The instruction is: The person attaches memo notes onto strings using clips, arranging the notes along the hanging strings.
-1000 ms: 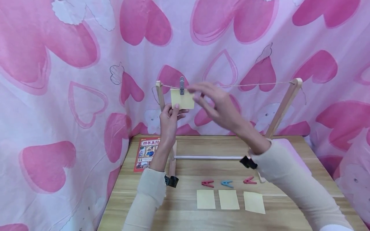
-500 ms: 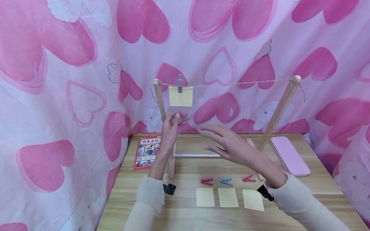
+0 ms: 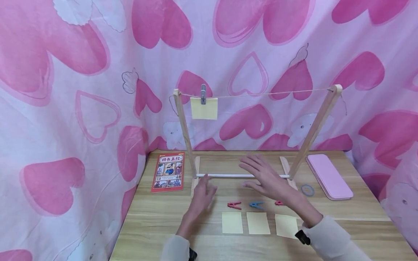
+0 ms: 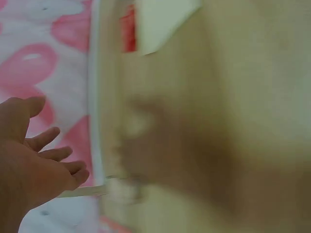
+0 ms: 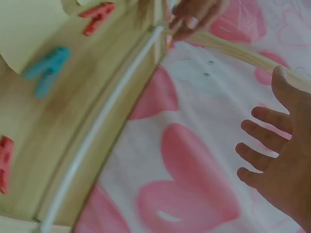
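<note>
A yellow paper note (image 3: 204, 109) hangs from the string (image 3: 254, 95), held by a grey clothespin (image 3: 203, 95) near the left post. My left hand (image 3: 201, 195) hovers over the table with fingers spread, left of a red clothespin (image 3: 234, 205). My right hand (image 3: 266, 177), fingers loosely extended, is above the table in front of the white crossbar (image 3: 228, 175). Neither hand holds anything. A blue clothespin (image 3: 256, 205) lies between the red one and another red clothespin (image 3: 279, 203), partly covered by my right arm. Below them lie three yellow notes (image 3: 258, 223) in a row.
The wooden frame's left post (image 3: 185, 134) and right post (image 3: 314, 132) rise from the table. A red booklet (image 3: 168, 172) lies at left. At right are a pink case (image 3: 330, 177) and a bluish ring (image 3: 307, 190). A heart-patterned curtain (image 3: 248, 47) stands behind.
My left hand has let go of the hanging note. Both hands have come down from the string toward the table. The note stays clipped on the string.
</note>
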`<state>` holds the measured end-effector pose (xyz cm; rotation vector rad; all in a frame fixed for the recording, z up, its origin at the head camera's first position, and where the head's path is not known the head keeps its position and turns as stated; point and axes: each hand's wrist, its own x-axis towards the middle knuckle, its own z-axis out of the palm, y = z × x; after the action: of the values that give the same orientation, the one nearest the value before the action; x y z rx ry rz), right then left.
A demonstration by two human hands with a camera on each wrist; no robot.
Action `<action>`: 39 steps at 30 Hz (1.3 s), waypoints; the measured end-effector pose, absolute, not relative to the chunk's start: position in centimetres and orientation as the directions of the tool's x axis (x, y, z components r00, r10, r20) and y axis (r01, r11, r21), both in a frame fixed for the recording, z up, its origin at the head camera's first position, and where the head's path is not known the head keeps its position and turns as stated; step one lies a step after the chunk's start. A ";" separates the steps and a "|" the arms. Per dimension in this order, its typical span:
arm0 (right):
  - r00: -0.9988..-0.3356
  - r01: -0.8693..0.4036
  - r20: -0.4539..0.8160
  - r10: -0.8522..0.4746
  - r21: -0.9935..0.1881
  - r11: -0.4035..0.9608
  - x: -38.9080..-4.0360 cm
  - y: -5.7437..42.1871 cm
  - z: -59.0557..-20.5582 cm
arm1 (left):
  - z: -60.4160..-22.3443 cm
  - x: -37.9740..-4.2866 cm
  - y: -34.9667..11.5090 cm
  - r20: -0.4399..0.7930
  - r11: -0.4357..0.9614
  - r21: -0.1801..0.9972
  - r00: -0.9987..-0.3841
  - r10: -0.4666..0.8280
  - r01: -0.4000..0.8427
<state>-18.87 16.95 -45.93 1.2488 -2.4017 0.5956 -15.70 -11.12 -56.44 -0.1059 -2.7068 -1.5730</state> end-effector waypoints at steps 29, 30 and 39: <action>-0.646 -0.761 0.375 -0.665 -0.239 0.604 -17.2 15.1 -60.5 | -65.6 -11.4 -9.5 0.218 0.548 0.789 -0.960 0.174 0.278; -0.668 -0.743 0.349 -0.658 -0.247 0.623 -16.9 14.8 -60.3 | -65.5 -11.4 -9.5 0.219 0.537 0.796 -0.960 0.176 0.280; -0.742 -0.669 0.274 -0.612 -0.258 0.697 -16.4 14.0 -61.1 | -65.5 -11.6 -9.8 0.214 0.531 0.801 -0.961 0.176 0.276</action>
<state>-16.37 14.02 -61.08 1.0418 -2.7376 0.5142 -11.58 -9.77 -65.51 -0.3937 -2.6537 -1.4181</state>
